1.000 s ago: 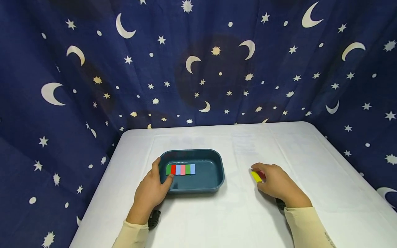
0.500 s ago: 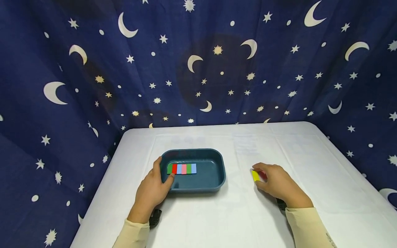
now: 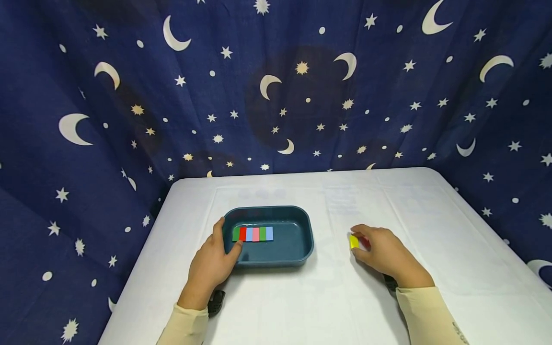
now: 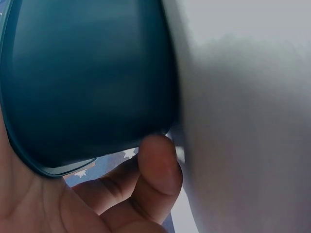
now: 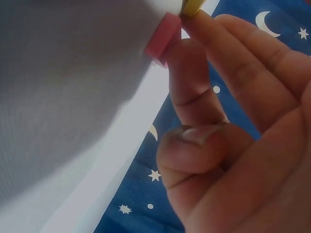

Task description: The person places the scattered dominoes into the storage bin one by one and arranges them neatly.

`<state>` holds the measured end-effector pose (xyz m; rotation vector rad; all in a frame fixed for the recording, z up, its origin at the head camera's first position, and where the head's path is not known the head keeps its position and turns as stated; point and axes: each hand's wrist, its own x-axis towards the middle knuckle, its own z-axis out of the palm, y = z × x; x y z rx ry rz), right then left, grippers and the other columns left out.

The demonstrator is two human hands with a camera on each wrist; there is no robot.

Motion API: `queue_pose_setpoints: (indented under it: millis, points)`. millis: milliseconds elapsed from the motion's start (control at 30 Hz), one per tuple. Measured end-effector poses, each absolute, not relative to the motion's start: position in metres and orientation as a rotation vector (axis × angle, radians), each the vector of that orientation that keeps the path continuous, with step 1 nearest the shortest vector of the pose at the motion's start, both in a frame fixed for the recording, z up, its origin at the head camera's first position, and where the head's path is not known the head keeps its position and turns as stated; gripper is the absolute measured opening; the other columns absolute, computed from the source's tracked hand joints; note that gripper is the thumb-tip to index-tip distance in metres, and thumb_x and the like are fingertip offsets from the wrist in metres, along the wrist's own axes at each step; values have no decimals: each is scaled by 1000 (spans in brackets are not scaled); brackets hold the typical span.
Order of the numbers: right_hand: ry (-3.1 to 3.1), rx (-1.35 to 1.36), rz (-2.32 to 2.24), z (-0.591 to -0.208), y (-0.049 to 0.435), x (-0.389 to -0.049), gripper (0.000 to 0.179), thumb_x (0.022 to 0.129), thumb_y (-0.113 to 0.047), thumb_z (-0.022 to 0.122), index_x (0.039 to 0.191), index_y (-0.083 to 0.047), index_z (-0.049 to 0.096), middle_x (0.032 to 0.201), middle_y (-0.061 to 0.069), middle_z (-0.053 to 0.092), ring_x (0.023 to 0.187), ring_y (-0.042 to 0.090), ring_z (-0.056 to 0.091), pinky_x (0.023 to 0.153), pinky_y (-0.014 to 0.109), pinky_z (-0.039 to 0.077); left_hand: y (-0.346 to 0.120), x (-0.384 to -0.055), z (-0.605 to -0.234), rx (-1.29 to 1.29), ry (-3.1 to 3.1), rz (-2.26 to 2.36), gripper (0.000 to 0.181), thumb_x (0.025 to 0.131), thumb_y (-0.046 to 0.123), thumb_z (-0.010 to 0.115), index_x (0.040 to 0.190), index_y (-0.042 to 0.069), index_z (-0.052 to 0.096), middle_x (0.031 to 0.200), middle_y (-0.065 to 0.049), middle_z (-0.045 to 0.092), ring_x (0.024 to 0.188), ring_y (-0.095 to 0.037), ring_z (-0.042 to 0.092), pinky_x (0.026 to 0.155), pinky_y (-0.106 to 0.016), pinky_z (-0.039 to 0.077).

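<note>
A dark teal plastic tray [image 3: 276, 262] rests on the white table. My left hand [image 3: 210, 266] grips its left end, with the thumb over the near rim; the left wrist view shows curled fingertips against the tray's outer wall [image 4: 92, 77]. Inside lies a row of coloured blocks [image 3: 252, 234]: green, red, light blue, pink, green, light blue. To the right of the tray, my right hand [image 3: 381, 249] pinches a yellow block [image 3: 354, 241] between thumb and fingertips. A pinkish-red block [image 5: 164, 39] sits just by its curled fingers in the right wrist view, mostly covered in the head view.
White cloth covers the table [image 3: 319, 302], which has rounded far corners. A navy curtain [image 3: 276, 96] with moons and stars hangs behind it and along both sides.
The yellow block has turned from a slant to nearly straight in my right fingers. My left hand and the tray stay as they were; the head view has shifted slightly.
</note>
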<state>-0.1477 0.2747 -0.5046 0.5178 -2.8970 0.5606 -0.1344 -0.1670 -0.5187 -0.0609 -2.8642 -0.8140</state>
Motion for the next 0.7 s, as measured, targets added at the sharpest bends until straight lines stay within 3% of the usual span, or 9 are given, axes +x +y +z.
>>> queue_pose_setpoints:
  millis: [467,700]
  points:
    - [-2893,513,551,-500,270,-149,51,84,-19,84,130,-3,69,100,1,73,83,18,61,85,48,52,-169,-135,-517,-57,-2881,-811,87,101,53,61,166,10,22,141,-26,62,111,-42,70,88,-60,55]
    - [-2936,526,520,-497,274,-146,50,84,-16,83,130,-3,68,88,-4,65,79,14,55,81,42,50,-166,-134,-517,-60,-2895,-828,88,101,53,62,166,10,21,143,-27,60,114,-44,68,89,-62,54]
